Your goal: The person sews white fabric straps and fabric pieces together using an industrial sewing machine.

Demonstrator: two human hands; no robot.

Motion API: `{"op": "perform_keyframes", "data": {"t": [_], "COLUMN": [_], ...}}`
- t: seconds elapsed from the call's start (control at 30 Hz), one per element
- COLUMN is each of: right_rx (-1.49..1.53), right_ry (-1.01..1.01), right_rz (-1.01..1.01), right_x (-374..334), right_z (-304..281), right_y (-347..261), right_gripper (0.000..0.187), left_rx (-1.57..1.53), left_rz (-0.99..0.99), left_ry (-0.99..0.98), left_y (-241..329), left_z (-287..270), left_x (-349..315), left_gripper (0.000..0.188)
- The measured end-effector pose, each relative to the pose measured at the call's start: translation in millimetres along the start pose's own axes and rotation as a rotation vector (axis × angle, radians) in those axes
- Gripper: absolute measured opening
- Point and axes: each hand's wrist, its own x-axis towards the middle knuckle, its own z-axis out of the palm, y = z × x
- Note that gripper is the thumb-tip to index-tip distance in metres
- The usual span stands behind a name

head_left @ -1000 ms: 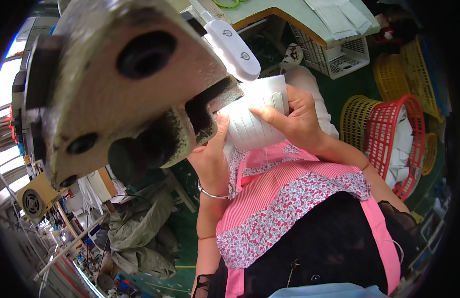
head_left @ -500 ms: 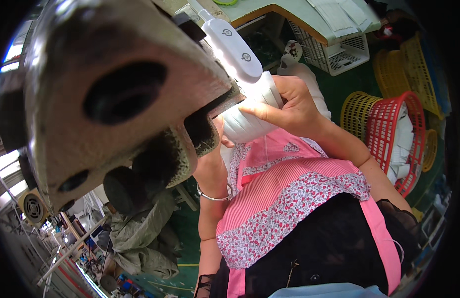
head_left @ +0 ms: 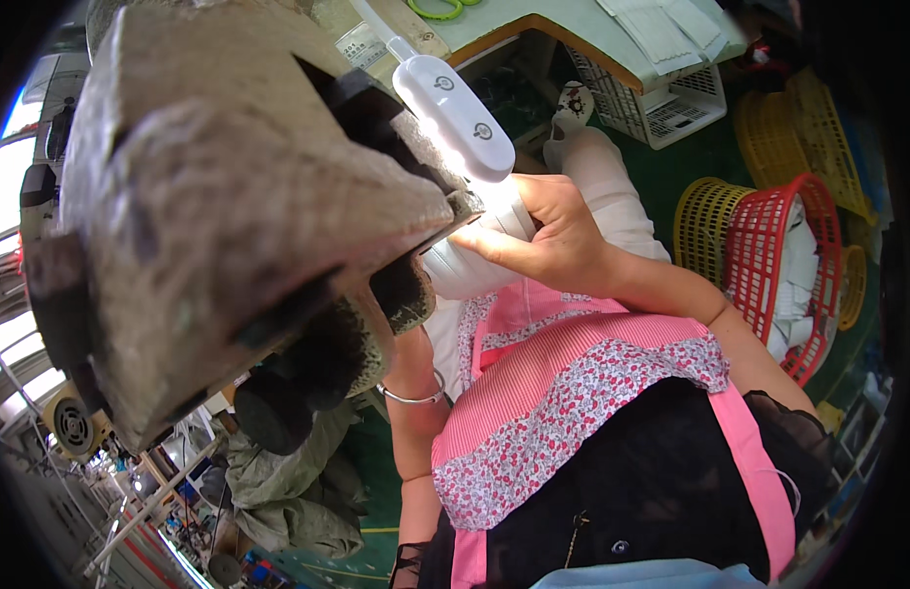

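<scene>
My right hand (head_left: 551, 234) is closed on a band of stitched white fabric (head_left: 465, 271), its thumb lying along the top and its fingers curled round the far side. The fabric curves into a roll or cuff-like shape beside the sewing machine head (head_left: 248, 196), which covers its left part. My left hand (head_left: 413, 351) shows only near the wrist, above a silver bangle; the machine hides its fingers. Close above the fabric, a white lamp (head_left: 457, 120) with two buttons casts a bright glare on it.
A pale worktable (head_left: 533, 22) at the top carries green-handled scissors (head_left: 440, 10) and white fabric pieces (head_left: 661, 34). A white crate (head_left: 686, 108) stands below it. On the right are a red basket (head_left: 749, 265) of white pieces and yellow baskets (head_left: 705, 221). Grey-green cloth (head_left: 293, 491) hangs lower left.
My right hand and the white fabric have shifted slightly left and down, further behind the machine head. Fingertips of my left hand that showed under the fabric are now hidden. The machine appears tilted differently.
</scene>
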Motion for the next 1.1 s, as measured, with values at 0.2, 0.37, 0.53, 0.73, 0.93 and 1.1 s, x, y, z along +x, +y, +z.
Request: {"op": "perform_keyframes", "data": {"t": [0.2,0.37,0.53,0.73,0.93,1.1], "right_rx": [0.063,0.062,0.081,0.063,0.093,0.206], "right_ry": [-0.020,0.014,-0.018,-0.004,-0.065,-0.036], "right_rz": [0.005,0.055,0.114,0.059,0.184,0.177], "right_x": [7,3,7,8,12,10], "right_z": [2,12,14,16,11,16], "right_y": [0,0,-4,-1,-10,2], "right_gripper": [0.029,0.027,0.025,0.023,0.033,0.033], "left_rx": [0.096,0.089,0.282,0.201,0.106,0.191], "left_rz": [0.030,-0.010,0.210,0.140,0.087,0.137], "left_ry": [-0.098,-0.090,-0.072,-0.054,-0.101,-0.136], "left_y": [16,15,-7,-6,6,5], "left_z": [12,3,-21,-22,-15,-11], "left_x": [2,11,23,25,23,22], "left_gripper": [0.009,0.009,0.008,0.007,0.007,0.012]}}
